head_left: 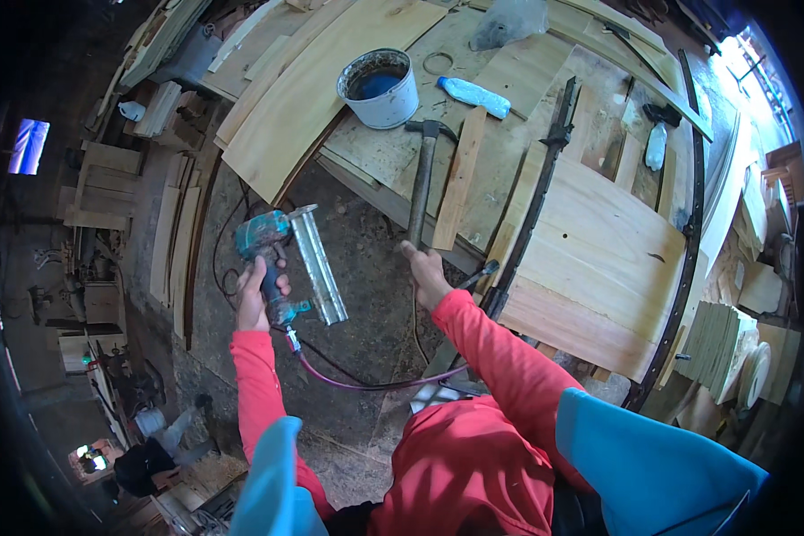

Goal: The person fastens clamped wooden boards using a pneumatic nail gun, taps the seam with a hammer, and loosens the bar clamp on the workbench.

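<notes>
My left hand [254, 302] is wrapped round the grip of a teal pneumatic nail gun [263, 234], held in the air over the floor. Its long silver magazine points down toward me, and a purple air hose [357, 386] runs from the base of the grip toward my waist. With my right hand [427, 279] I grip the end of a claw hammer's handle [421, 183]. The hammer's head is over the near edge of the workbench [380, 165], beside a narrow wooden strip [462, 179].
On the bench stand a grimy white bucket [400, 105], a blue-capped plastic bottle [475, 96] and a ring. To the right, a pale wooden panel [590, 259] lies between long dark metal bar clamps [545, 183]. Loose boards [177, 232] lean at the left; stacked sheets [722, 348] stand at the right.
</notes>
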`<state>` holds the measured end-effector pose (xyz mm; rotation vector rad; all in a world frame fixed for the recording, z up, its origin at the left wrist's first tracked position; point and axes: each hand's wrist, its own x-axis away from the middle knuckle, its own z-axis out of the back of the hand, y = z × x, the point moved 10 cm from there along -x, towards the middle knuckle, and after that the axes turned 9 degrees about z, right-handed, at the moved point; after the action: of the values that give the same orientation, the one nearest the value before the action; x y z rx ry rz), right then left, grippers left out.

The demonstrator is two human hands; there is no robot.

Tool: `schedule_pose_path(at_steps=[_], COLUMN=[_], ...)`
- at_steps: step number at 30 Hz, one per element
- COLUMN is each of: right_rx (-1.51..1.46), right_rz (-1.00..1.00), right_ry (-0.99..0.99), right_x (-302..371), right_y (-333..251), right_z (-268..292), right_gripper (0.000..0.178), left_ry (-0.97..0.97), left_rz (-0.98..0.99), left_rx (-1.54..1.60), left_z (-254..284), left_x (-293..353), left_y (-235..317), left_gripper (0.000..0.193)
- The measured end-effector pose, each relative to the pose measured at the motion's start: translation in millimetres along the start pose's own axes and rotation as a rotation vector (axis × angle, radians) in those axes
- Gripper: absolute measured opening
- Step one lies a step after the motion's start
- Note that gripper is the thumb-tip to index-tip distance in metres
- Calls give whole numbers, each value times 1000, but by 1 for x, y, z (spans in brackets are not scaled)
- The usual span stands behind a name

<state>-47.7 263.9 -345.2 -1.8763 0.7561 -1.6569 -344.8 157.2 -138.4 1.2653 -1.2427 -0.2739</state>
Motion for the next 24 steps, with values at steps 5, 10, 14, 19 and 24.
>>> schedule_pose_path(at_steps=[5,10,14,19,24], right_rx=[-409,-429,-610,-425,-413], right_rz=[-172,78,189,313,360], right_ry=[-119,-331,-486,-503,-516], right_x=[-1,5,41,109,140], right_y=[-3,-67,-125,-127,-131], right_z=[-32,-41,-18,33,79], right_gripper=[32,38,36,33,29], left_ry=[19,-99,-135,-179,-296], left_rz=[-13,-8,51,133,200], left_rx=[96,59,49,83,25], left_z=[37,18,-24,-97,-153], left_x=[-17,-82,-148,-223,-267], left_y=[-20,-37,-53,-80,-103], left_gripper=[42,42,41,32,32])
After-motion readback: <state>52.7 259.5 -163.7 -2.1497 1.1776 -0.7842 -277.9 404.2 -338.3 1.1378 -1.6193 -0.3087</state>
